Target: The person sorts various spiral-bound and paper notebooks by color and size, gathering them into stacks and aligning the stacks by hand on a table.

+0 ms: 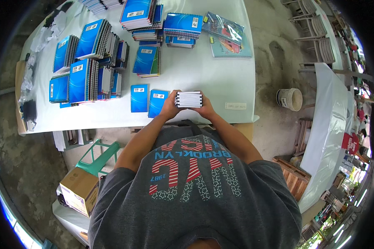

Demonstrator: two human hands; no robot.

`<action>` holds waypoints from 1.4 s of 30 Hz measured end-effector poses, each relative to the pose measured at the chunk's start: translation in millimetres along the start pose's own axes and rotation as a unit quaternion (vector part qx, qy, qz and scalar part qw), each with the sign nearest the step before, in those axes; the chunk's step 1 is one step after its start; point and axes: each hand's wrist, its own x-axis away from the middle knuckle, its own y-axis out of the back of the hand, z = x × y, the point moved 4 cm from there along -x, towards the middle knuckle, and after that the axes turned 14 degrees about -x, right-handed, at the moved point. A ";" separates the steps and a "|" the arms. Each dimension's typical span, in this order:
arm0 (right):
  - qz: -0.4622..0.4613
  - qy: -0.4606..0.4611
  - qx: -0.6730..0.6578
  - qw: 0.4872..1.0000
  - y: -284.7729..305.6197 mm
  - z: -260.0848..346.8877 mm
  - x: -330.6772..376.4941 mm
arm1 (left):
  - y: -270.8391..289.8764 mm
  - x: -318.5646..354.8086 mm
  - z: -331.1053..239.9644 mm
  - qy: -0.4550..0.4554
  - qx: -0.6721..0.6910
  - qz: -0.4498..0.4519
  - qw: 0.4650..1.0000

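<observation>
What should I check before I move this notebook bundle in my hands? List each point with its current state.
1. Left hand on the bundle: ok, at its left side.
2. Right hand on it: ok, at its right side.
3. Bundle's underside off the table: cannot tell.
4. Nearest flat blue notebook well clear of the left hand: not ok, right beside it.
5. White paper slip clear of the right hand: ok, apart.
</observation>
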 end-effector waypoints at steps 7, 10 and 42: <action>0.037 -0.001 0.027 0.999 -8.6 52.5 17.9 | 39.3 29.4 -50.9 -0.004 0.008 0.074 0.997; -0.041 -0.018 -0.058 0.997 -13.2 57.4 19.7 | 41.6 26.7 -3.2 0.038 -0.018 -0.039 0.998; 0.101 -0.087 -0.282 0.950 -45.8 81.0 -12.5 | 68.9 19.5 -85.6 0.025 0.068 -0.133 0.988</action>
